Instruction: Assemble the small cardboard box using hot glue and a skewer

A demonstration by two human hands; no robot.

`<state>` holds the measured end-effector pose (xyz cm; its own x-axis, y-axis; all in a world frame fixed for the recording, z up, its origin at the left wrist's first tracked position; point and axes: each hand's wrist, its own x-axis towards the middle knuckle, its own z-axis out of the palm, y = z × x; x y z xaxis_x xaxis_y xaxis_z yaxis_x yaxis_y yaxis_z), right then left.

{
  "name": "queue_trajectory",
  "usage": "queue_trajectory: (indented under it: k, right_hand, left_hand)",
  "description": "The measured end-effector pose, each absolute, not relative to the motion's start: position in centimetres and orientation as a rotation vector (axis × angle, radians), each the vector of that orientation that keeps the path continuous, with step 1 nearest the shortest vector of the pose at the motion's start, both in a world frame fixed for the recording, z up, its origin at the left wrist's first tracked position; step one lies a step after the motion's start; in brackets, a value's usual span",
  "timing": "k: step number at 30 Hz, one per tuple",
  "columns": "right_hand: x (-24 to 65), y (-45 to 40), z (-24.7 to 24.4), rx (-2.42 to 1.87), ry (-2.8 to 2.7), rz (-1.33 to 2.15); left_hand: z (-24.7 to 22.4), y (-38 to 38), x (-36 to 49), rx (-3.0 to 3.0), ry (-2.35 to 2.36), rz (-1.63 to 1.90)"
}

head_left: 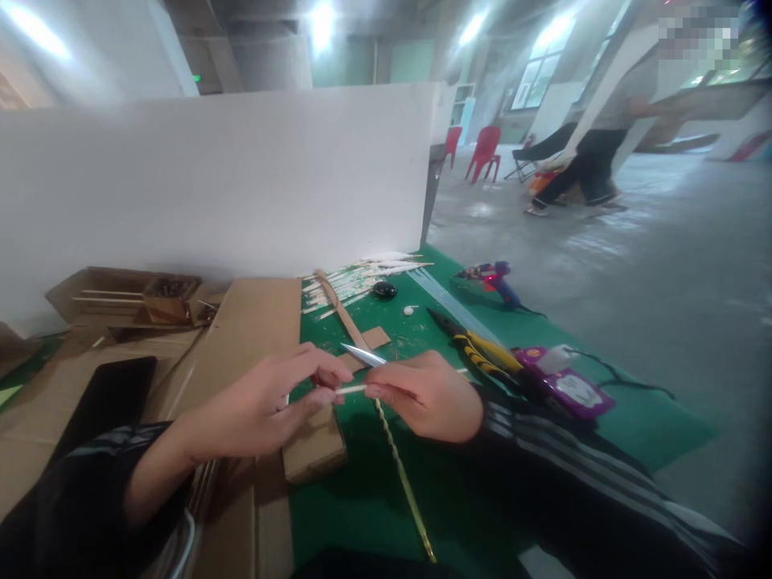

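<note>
A short pale stick (pixel 352 390) spans the gap between my two hands over the green table. My left hand (pixel 271 400) pinches its left end between thumb and fingers. The stick's right end is in the fingers of my right hand (pixel 429 396), which also grips a pointed metal blade (pixel 363 355) aimed to the left. The blade's handle is hidden in the palm. Just below the hands, a twisted gold-coloured rod (pixel 399 469) lies on the table, near a small cardboard block (pixel 314 452).
Pliers (pixel 482 352), a purple power strip (pixel 564 382) and a glue gun (pixel 494 281) lie to the right. Pale sticks (pixel 343 288) are piled behind. Cardboard (pixel 259 322), a box (pixel 126 296) and a black phone (pixel 108 402) are left. A person (pixel 603 145) stands beyond.
</note>
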<state>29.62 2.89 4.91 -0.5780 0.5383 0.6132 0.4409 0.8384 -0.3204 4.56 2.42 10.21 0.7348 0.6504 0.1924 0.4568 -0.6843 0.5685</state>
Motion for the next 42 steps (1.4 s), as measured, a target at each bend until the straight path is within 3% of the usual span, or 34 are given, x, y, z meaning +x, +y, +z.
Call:
queue_trajectory:
  k: [15, 42]
  right_hand:
    - [29.73, 2.81, 4.88, -0.539, -2.379, 0.21]
    - [29.72, 3.02, 5.02, -0.511, -2.307, 0.118]
  left_hand:
    - [10.76, 2.37, 4.47, 2.377, 0.769, 0.292]
    - [10.42, 2.05, 4.76, 2.228, 0.811, 0.43]
